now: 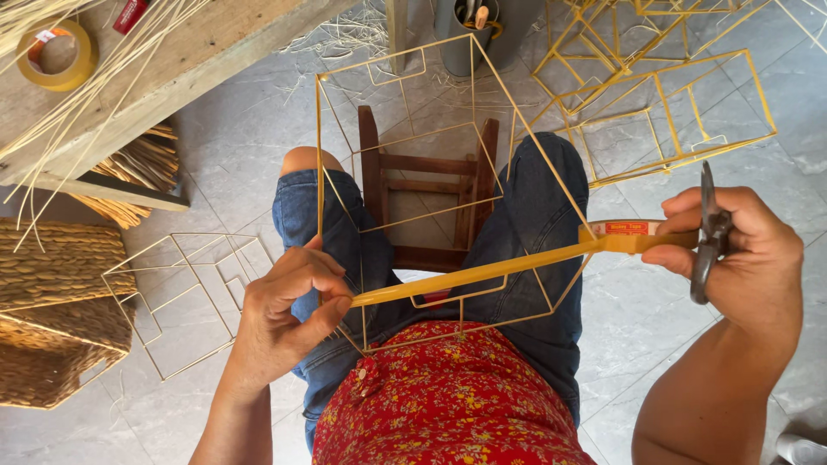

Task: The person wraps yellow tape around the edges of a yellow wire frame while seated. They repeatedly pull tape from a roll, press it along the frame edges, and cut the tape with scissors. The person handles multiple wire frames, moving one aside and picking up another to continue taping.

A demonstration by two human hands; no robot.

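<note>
My left hand (289,301) pinches the free end of a strip of yellow tape (482,271), fingers curled tight against the thin wire frame (431,155) resting on my lap. The frame is a boxy cage of slim yellow rods, open on all sides. The tape runs taut and flat across it to my right hand (732,258), which is closed around both the tape roll (629,234) and a pair of dark metal scissors (708,232), blades pointing up. Below the frame stands a small wooden stool (426,185) on grey marbled floor tiles (233,138). More wire frames (655,95) lie ahead; a coarse woven basket (52,301) sits at my left.
</note>
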